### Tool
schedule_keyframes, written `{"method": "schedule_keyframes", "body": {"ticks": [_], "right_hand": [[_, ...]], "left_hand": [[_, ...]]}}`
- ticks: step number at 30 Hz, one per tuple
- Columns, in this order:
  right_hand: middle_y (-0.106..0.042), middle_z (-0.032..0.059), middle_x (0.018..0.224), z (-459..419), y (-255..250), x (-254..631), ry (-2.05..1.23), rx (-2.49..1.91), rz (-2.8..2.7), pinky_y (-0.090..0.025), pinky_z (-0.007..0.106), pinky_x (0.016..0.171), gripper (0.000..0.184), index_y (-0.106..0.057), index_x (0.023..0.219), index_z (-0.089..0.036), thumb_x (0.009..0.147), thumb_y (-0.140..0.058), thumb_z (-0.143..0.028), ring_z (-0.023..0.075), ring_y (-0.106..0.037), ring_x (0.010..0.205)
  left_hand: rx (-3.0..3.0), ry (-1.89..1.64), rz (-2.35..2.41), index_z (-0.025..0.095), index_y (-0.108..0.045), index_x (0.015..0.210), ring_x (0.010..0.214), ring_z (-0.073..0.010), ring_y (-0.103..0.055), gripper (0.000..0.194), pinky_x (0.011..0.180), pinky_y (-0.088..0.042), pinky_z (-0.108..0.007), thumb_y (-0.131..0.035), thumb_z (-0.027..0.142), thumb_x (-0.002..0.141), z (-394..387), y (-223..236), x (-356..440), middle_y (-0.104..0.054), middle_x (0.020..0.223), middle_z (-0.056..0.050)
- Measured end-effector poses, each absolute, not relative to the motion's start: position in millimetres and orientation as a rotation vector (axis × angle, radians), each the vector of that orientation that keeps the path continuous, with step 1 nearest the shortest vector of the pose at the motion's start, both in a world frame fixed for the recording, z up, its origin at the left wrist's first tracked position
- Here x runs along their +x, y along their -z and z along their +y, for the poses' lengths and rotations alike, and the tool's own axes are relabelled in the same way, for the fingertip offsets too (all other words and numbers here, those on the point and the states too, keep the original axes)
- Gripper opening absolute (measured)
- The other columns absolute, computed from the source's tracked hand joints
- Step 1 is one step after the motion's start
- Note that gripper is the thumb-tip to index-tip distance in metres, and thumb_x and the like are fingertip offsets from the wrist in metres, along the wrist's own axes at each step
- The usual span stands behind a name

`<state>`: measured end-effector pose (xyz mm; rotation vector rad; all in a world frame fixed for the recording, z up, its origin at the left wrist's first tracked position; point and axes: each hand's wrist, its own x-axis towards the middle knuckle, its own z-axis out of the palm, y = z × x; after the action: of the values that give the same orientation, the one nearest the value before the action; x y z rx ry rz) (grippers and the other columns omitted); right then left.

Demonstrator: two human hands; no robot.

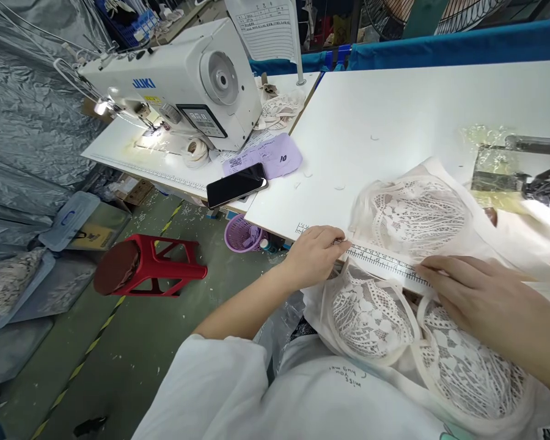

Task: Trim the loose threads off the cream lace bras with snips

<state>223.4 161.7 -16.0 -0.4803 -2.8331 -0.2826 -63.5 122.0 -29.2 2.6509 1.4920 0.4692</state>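
Observation:
A white lace bra lies at the near edge of the white table, one cup on the table and other lace cups hanging over my lap. My left hand pinches the left end of the bra's band against a ruler scale marked along the table edge, fingers closed. My right hand lies over the band further right, fingers together and pressing it down on the scale.
A white Juki sewing machine stands on a second table at the left, with a black phone, purple paper tags and lace pieces. A red stool and a purple basket sit on the floor. A clear bag and black tool are at right.

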Motion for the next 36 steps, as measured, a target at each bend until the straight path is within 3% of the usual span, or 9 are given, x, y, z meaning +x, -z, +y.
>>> {"method": "schedule_keyframes", "body": {"ticks": [5, 11, 22, 26, 36], "right_hand": [[-0.064, 0.0217, 0.094, 162.6, 17.0, 224.8, 0.296, -0.457, -2.853, -0.052, 0.047, 0.066, 0.044, -0.070, 0.097, 0.001, 0.093, -0.028, -0.012, 0.0318, -0.062, 0.083], [-0.064, 0.0215, 0.093, 161.7, 16.5, 224.2, 0.317, -0.468, -2.841, -0.052, 0.047, 0.065, 0.049, -0.070, 0.096, 0.000, 0.095, -0.024, -0.016, 0.0314, -0.063, 0.082], [-0.065, 0.0177, 0.093, 161.7, 18.0, 223.7, 0.306, -0.503, -2.804, -0.052, 0.043, 0.063, 0.043, -0.070, 0.098, -0.002, 0.091, -0.027, -0.009, 0.0289, -0.062, 0.080], [-0.065, 0.0177, 0.093, 159.8, 17.8, 222.0, 0.326, -0.543, -2.809, -0.052, 0.043, 0.063, 0.043, -0.070, 0.097, -0.004, 0.083, -0.029, -0.002, 0.0296, -0.062, 0.082], [-0.066, 0.0157, 0.091, 159.1, 17.5, 218.6, 0.276, -0.580, -2.781, -0.054, 0.040, 0.058, 0.042, -0.070, 0.094, -0.006, 0.076, -0.033, 0.000, 0.0282, -0.063, 0.079]], "left_hand": [[2.340, -0.615, 1.487, 0.018, -0.069, 0.091, 0.099, -0.0197, -0.059, 0.022, 0.091, -0.047, -0.037, -0.049, 0.016, 0.083, 138.4, 19.3, -60.3, -0.064, 0.101, -0.009], [2.069, -0.584, 1.761, 0.017, -0.066, 0.073, 0.108, -0.0248, -0.054, 0.011, 0.099, -0.042, -0.045, -0.056, 0.016, 0.077, 143.5, 11.2, -39.2, -0.061, 0.106, -0.010], [1.941, -0.595, 1.873, 0.018, -0.056, 0.074, 0.120, -0.0271, -0.045, 0.003, 0.104, -0.038, -0.047, -0.057, 0.015, 0.075, 139.2, 8.0, -31.4, -0.053, 0.117, -0.013], [1.965, -0.574, 1.884, 0.018, -0.056, 0.080, 0.118, -0.0271, -0.046, 0.005, 0.103, -0.039, -0.048, -0.057, 0.015, 0.076, 140.8, 8.7, -32.0, -0.051, 0.116, -0.013], [1.908, -0.571, 1.913, 0.018, -0.060, 0.072, 0.117, -0.0290, -0.046, 0.005, 0.099, -0.042, -0.050, -0.058, 0.013, 0.072, 143.4, 8.6, -31.0, -0.049, 0.115, -0.011]]}}
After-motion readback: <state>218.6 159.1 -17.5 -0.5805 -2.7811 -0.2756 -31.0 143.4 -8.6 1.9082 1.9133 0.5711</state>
